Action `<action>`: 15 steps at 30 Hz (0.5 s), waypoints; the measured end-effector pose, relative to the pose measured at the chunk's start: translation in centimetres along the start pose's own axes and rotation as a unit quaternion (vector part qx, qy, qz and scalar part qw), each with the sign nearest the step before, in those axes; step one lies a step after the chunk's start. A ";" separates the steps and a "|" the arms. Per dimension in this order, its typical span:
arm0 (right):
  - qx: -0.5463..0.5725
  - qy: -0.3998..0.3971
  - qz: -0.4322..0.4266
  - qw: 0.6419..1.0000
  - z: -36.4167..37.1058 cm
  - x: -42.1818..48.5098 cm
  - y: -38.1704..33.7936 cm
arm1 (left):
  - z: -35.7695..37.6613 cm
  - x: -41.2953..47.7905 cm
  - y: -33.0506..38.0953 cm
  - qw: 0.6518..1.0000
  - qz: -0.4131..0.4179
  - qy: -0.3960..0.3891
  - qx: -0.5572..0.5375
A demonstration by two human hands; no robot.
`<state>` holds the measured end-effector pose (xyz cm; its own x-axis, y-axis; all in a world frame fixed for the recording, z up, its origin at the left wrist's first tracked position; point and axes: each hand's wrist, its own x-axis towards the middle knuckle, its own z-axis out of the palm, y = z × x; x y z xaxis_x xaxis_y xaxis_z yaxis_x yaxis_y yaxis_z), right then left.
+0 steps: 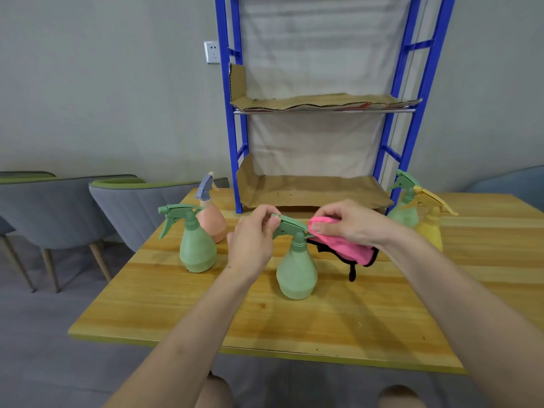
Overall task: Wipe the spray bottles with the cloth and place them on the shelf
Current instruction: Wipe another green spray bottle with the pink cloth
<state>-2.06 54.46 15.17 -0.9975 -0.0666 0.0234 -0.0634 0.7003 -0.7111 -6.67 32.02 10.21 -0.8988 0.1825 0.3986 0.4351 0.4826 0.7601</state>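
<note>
L hand (253, 240) pinches nozzle tip of green spray bottle (295, 272), upright on surface (294, 325) just below both hands. R hand (350, 222) pinches pink cloth (347, 248) onto rear of sprayer head. Step: wiping the head, looks like. Next: cloth down the body, then lift to shelf (318, 189) behind hands. L fingers (273, 221) cover nozzle; cloth's far end hidden behind R wrist.
</note>
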 end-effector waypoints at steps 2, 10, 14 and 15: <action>0.011 0.018 -0.018 1.000 0.6 0.5 -0.9 | 0.1 -0.1 -0.1 1.000 -0.003 0.002 -0.001; 0.007 0.049 -0.046 0.998 2.1 1.1 -1.9 | -0.3 -0.4 -0.3 1.000 -0.008 0.011 0.011; -0.031 0.037 -0.017 0.999 0.3 -0.7 0.1 | 0.0 -0.5 -0.2 1.000 -0.002 0.016 -0.011; -0.030 0.043 -0.024 0.998 0.0 -0.9 0.1 | 0.0 -0.5 -0.4 1.000 0.000 0.019 -0.020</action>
<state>-1.13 54.58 15.04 -0.9922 -0.0414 0.1175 -0.1095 0.7388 -0.6650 -6.35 31.76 9.73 -0.8965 0.1495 0.4171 0.4374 0.4482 0.7796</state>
